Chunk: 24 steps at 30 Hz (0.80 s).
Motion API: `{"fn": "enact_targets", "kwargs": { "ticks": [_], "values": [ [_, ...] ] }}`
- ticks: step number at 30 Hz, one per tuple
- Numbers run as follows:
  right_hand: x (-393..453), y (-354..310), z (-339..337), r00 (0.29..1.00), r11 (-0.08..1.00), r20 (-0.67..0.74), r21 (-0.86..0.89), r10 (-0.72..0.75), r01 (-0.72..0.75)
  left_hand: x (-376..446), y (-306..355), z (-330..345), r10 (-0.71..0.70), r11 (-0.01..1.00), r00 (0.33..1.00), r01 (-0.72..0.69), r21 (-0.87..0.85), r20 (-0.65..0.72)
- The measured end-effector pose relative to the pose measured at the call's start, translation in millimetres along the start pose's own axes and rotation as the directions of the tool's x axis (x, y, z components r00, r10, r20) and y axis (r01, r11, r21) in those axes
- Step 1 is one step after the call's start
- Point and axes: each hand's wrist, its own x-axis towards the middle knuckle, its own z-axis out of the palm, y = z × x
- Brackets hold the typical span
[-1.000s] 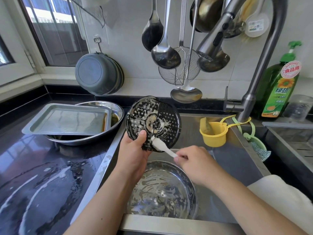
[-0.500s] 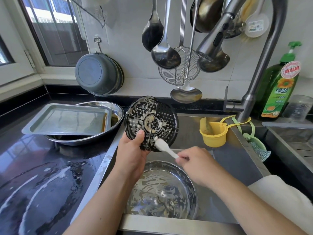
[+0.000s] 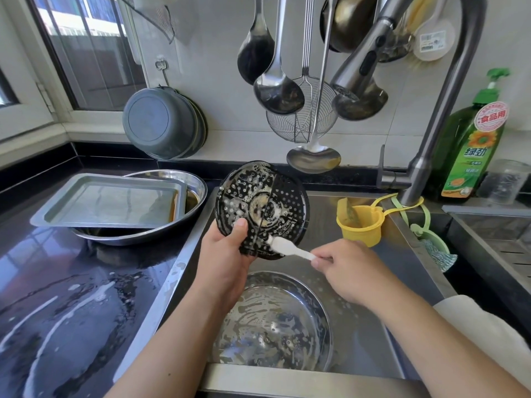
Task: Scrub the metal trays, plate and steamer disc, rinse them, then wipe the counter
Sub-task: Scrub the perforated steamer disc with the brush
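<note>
My left hand (image 3: pixel 227 254) grips the lower left edge of the black perforated steamer disc (image 3: pixel 264 196), held upright over the sink and streaked with foam. My right hand (image 3: pixel 344 271) pinches the handle of a small white brush (image 3: pixel 287 246), whose head presses on the disc's lower rim. Below the hands, a soapy round metal plate (image 3: pixel 273 320) lies in the sink. On the black counter (image 3: pixel 71 297) to the left, a rectangular metal tray (image 3: pixel 109 201) rests across a round metal dish (image 3: pixel 189 179) holding brown liquid.
The faucet (image 3: pixel 431 124) arches over the sink's right side, its spray head above the disc. Ladles and a wire skimmer (image 3: pixel 301 122) hang from the wall. A yellow cup (image 3: pixel 359 225), a green detergent bottle (image 3: pixel 471 145) and a drying rack (image 3: pixel 494 242) sit at right. Soapy water streaks the counter.
The brush has slid a little left along the disc's lower rim, and the disc has tilted slightly. My left hand keeps its grip.
</note>
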Motion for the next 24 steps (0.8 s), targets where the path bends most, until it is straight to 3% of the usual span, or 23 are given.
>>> {"fn": "enact_targets", "kwargs": {
  "ticks": [6,14,21,24],
  "values": [
    [-6,-22,14,0.988,0.988,0.03,0.036,-0.153,0.152,-2,-1,1,-0.021,0.998,1.0,0.021,0.057,0.006],
    [3,0,0,1.0,1.0,-0.002,0.028,0.006,-0.005,-3,7,4,0.057,0.998,0.997,-0.058,-0.024,-0.044],
    [-10,-29,20,0.987,0.985,0.069,0.105,-0.148,0.14,-5,5,8,0.06,0.997,0.996,-0.062,-0.038,-0.059],
    [-6,-25,19,0.995,0.993,0.043,0.089,-0.086,0.082,-4,8,6,0.055,0.994,0.994,-0.063,-0.086,-0.092]
  ]
}}
